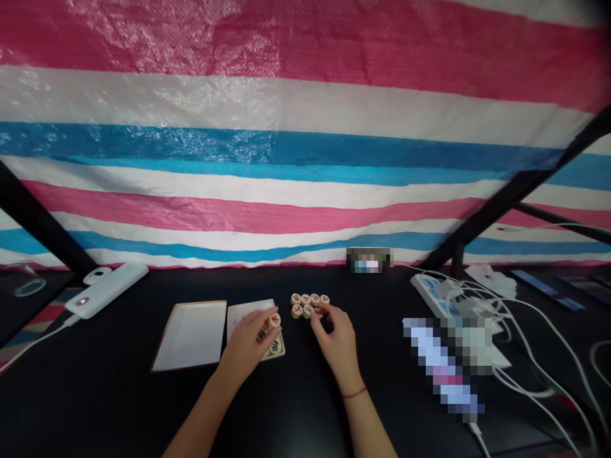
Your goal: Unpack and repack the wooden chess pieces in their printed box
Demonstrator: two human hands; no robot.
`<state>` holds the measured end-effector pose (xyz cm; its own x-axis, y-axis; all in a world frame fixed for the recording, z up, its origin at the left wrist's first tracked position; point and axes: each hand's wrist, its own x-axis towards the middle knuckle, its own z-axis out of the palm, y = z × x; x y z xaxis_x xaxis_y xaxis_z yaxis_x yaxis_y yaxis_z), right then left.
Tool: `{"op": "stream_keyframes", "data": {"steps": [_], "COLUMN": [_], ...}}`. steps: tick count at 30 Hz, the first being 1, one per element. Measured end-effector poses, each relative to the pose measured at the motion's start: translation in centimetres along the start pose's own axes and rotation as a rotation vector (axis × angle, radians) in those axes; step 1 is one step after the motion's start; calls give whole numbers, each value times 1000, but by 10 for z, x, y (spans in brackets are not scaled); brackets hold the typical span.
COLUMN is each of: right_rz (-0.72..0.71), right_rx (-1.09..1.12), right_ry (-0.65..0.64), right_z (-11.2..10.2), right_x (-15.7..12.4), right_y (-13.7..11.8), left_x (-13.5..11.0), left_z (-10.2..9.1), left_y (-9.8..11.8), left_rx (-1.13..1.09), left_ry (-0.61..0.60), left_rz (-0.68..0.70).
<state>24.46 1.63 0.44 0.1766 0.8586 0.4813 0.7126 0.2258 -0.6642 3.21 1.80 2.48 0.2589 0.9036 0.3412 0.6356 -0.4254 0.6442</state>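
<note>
My left hand (248,334) is over a shallow white box (281,352) and pinches a round Chinese chess piece (274,320) with a red character between thumb and fingers. Below it, a black-lettered piece (273,346) lies in the box; my hand hides much of the inside. To the right, several red-lettered pieces (305,299) stand in two short rows on the black table. My right hand (337,331) has its thumb and fingers closed around a piece (317,311) at the right end of the nearer row, which they partly cover.
A box lid (191,334) lies inside up, left of the box. A white device (107,292) with a cable sits at the far left. On the right are a power strip (432,296), tangled white cables and a blurred phone-like object (442,366). A striped sheet (286,191) hangs behind.
</note>
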Motion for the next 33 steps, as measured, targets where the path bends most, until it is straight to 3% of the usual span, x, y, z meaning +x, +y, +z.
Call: {"op": "stream_keyframes", "data": {"steps": [4, 7, 10, 14, 16, 19, 24, 33], "right_rz": [-163, -182, -126, 139, 194, 148, 50, 77], "right_rx": [215, 262, 219, 51, -3, -30, -45, -97], "right_ry": [-153, -198, -85, 114, 70, 16, -39, -95], "right_z": [9, 16, 14, 3, -2, -3, 1, 4], "right_x": [-9, -13, -10, 0, 3, 5, 4, 2], "right_y": [-37, -48, -37, 0, 17, 30, 28, 30], "left_x": [-4, -5, -4, -1, -1, 0, 0, 0], "left_z": [6, 7, 6, 1, -1, -1, 0, -1], "left_y": [0, 2, 3, 2, 0, -3, -3, -1], "left_rx": [50, 52, 77, 110, 115, 126, 128, 113], "left_ry": [-52, -71, -55, -43, -37, -24, -40, -35], "left_rz": [111, 180, 204, 181, 163, 152, 157, 139]}}
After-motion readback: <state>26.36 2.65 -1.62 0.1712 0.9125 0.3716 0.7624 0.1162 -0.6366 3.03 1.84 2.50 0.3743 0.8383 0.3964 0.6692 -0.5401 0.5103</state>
